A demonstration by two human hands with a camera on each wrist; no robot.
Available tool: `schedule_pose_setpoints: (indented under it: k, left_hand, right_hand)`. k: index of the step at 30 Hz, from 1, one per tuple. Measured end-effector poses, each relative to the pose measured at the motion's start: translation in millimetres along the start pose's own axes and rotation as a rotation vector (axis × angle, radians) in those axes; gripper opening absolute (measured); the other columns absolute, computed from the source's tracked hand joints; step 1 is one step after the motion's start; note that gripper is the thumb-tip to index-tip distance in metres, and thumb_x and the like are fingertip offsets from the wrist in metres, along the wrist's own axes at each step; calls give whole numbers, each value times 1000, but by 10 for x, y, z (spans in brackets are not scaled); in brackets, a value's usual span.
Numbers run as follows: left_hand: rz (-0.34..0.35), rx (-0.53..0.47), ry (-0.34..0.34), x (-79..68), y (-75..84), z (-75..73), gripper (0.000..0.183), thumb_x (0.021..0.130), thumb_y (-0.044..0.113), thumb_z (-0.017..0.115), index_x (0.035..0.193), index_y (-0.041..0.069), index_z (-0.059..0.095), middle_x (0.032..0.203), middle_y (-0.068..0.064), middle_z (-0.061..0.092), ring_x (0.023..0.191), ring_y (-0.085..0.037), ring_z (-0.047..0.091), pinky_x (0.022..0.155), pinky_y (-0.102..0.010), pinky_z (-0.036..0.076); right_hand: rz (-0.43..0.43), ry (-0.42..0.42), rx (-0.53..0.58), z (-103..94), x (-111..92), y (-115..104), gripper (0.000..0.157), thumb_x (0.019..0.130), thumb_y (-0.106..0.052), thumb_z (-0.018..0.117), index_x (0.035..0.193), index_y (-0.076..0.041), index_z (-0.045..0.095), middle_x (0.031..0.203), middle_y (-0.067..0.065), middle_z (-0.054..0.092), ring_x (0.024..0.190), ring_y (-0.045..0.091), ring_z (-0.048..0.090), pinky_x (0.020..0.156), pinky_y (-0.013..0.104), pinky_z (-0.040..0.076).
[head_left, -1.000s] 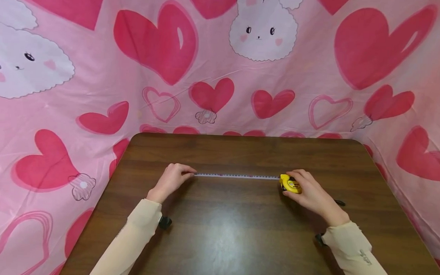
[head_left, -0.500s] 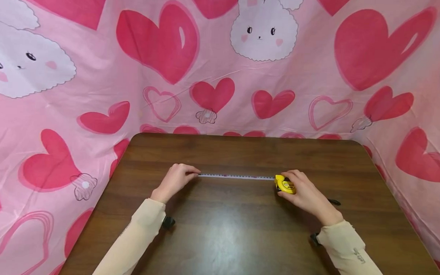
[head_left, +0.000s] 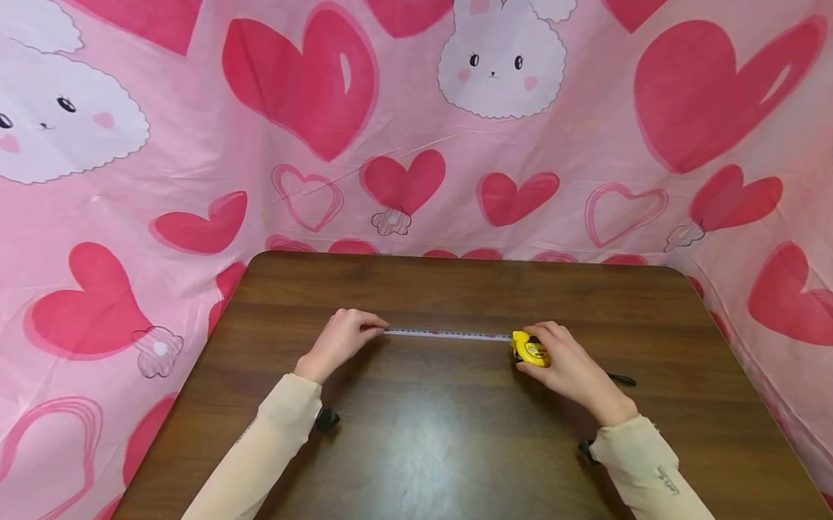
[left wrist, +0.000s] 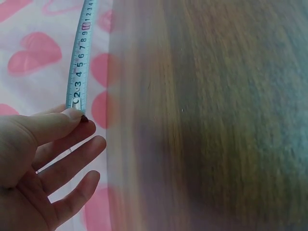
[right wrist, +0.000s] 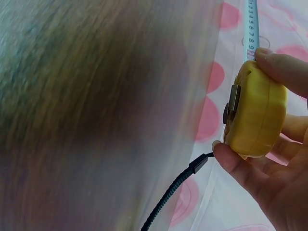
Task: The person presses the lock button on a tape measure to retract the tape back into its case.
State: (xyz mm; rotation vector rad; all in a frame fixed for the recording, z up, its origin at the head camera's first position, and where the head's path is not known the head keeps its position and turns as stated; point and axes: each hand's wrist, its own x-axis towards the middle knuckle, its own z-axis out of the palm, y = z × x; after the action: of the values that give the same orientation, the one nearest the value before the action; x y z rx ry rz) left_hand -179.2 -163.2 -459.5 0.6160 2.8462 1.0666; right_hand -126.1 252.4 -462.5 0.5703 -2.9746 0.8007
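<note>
A yellow tape measure [head_left: 532, 350] is gripped in my right hand [head_left: 570, 366], its white numbered blade [head_left: 448, 335] drawn out to the left above the table. My left hand [head_left: 341, 338] pinches the free end of that blade between thumb and forefinger. The left wrist view shows the blade [left wrist: 81, 57] with low numbers near the fingertips and the other fingers [left wrist: 72, 163] spread apart. In the right wrist view the case [right wrist: 257, 113] has a metal clip [right wrist: 234, 98] on its side, and a black wrist strap [right wrist: 168, 192] hangs from it.
The brown wooden table [head_left: 410, 436] has rounded far corners. Pink cloth [head_left: 421, 122] with hearts and rabbits hangs behind it and along both sides. Each wrist wears a small black device; the left one [head_left: 327, 419] shows below the sleeve.
Both hands have moved closer together, the left rightward and the right leftward with the tape measure. The exposed length of blade between them has become shorter.
</note>
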Motion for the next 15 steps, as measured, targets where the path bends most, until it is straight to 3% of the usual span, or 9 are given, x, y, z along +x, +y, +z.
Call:
schedule_pose_setpoints:
  k: [15]
  left_hand:
    - [14,4,-10,51,116,116,19,95,12,77,113,11,82,110,-4,79,100,-21,74,93,-42,59]
  right_hand:
    - [-11,-4,1,36,41,-99,63,88,-29,86,137,1,60,133,17,58,118,34,55,101,57,52]
